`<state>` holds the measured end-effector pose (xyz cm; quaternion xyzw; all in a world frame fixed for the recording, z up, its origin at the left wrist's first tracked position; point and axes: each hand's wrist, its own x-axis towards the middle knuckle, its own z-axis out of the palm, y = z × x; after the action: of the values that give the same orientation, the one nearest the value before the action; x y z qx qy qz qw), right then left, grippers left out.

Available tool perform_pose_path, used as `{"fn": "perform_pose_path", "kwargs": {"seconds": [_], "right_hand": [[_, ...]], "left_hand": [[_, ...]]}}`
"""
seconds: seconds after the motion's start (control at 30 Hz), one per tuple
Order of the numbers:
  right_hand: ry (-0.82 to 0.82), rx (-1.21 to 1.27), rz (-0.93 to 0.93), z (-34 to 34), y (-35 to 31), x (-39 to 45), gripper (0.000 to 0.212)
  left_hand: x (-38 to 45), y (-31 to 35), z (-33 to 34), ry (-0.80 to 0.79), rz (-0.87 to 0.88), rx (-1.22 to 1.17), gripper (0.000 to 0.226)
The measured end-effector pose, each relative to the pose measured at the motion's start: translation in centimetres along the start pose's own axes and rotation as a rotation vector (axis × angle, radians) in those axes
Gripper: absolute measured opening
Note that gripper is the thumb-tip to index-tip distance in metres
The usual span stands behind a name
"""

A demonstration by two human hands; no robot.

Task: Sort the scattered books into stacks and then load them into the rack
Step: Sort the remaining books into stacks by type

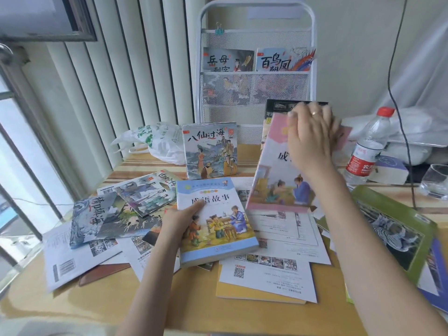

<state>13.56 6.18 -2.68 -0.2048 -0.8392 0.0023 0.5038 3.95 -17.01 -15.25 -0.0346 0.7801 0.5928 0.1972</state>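
Head camera is showing the left hand (pixel 180 220) gripping a blue storybook (pixel 215 220) over the littered surface (pixel 169 309), while the right hand (pixel 310 139) is holding a pink book (pixel 274 175) tilted before the white rack (pixel 257 76).

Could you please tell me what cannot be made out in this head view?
- Pink book: its title is mostly covered by the right hand.
- Black book behind it: largely hidden by the pink book.
- Rack: its lower pocket contents are veiled by mesh.
- Green book: motion-blurred.
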Motion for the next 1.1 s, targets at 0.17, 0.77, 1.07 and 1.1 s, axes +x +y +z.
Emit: {"fn": "perform_pose_path", "kwargs": {"seconds": [0.17,0.77,1.07,1.1], "right_hand": [[-0.135,0.139,-0.062,-2.4,-3.9,2.5,0.04],[-0.546,0.306,0.145,14.3,-10.7,-8.4,0.031],[-0.919,1.034,0.787,4.1,-5.7,-7.3,0.069],[-0.877,1.092,0.753,3.4,-5.8,-7.2,0.056]], "left_hand": [[-0.5,0.1,0.2,0.008,0.037,0.005,0.04],[-0.9,-0.4,-0.6,-0.27,0.109,-0.121,0.037],[-2.6,0.3,-0.3,-0.194,0.42,-0.451,0.048],[-2.9,0.8,-0.2,-0.183,0.476,-0.443,0.051]]}}
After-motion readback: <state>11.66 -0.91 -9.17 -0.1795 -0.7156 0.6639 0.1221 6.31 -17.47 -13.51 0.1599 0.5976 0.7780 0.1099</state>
